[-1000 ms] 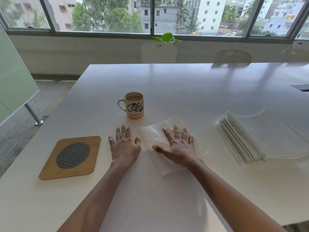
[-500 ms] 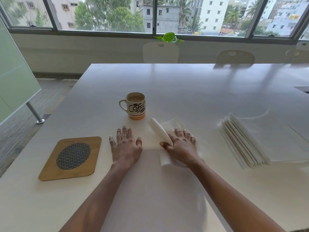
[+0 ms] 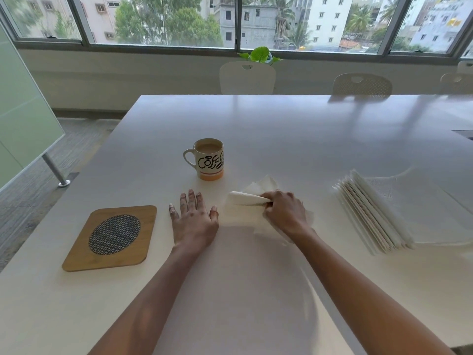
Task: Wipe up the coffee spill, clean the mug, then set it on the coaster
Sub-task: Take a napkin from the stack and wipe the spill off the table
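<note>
A white mug (image 3: 208, 160) with black lettering and an orange base stands upright on the white table (image 3: 281, 129), holding milky coffee, handle to the left. Just in front and to its right lies a white paper napkin (image 3: 245, 201), partly rolled up. My right hand (image 3: 285, 211) is closed around the napkin's folded edge and presses it on the table. My left hand (image 3: 193, 219) rests flat, fingers spread, left of the napkin and in front of the mug. The wooden coaster (image 3: 112, 237) with a dark woven oval lies at the near left. No spill shows clearly.
A stack of folded white napkins (image 3: 371, 213) sits at the right on a thin sheet. White chairs (image 3: 247, 78) stand beyond the table's far edge under the windows. A glass partition with a metal foot (image 3: 55, 170) stands to the left on the floor.
My right hand went from lying flat on the spread napkin to gathering and rolling it, then closing on the fold. My left hand has stayed flat in place.
</note>
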Action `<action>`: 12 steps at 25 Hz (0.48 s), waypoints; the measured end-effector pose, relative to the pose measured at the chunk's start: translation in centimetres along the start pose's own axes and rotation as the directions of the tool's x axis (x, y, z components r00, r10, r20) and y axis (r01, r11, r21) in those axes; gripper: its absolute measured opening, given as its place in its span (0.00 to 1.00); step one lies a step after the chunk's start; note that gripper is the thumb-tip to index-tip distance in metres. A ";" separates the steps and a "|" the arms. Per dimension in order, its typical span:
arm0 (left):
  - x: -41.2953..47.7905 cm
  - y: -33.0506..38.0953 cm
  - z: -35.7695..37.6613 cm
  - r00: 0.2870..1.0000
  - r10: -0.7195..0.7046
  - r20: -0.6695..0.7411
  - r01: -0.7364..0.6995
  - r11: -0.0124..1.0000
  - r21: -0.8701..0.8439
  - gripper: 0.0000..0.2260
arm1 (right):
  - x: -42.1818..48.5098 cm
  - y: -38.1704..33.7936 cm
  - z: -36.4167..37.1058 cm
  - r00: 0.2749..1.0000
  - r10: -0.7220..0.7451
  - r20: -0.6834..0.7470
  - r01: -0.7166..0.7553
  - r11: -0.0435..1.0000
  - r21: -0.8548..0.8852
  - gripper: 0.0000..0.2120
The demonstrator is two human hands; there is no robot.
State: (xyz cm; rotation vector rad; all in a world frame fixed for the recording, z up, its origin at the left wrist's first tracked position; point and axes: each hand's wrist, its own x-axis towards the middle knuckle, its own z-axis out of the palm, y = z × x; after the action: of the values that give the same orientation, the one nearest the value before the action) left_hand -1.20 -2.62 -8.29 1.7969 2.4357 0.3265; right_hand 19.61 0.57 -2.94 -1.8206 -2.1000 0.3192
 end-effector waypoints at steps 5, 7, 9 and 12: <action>0.0 0.0 -0.1 1.000 0.002 0.000 -0.002 1.000 -0.014 0.31 | 1.7 0.2 -2.7 0.996 0.070 0.051 -0.077 0.985 0.156 0.20; 0.0 0.1 -0.2 1.000 0.005 0.001 -0.005 1.000 -0.014 0.31 | 2.1 0.3 -3.4 0.996 0.067 0.063 -0.078 0.976 0.202 0.20; 0.0 0.1 -0.3 1.000 0.009 -0.004 -0.009 1.000 -0.010 0.31 | 2.5 0.4 -3.9 0.996 0.056 0.064 -0.069 0.970 0.231 0.19; -0.1 0.1 -0.3 1.000 0.012 -0.004 -0.013 1.000 -0.006 0.31 | 3.0 0.3 -4.7 0.997 0.052 0.064 -0.067 0.964 0.257 0.20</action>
State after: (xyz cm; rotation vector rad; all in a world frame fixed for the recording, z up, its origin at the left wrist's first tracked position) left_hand -1.19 -2.71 -8.00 1.8115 2.4243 0.3385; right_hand 21.38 3.34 1.58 -1.7393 -1.9373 0.6366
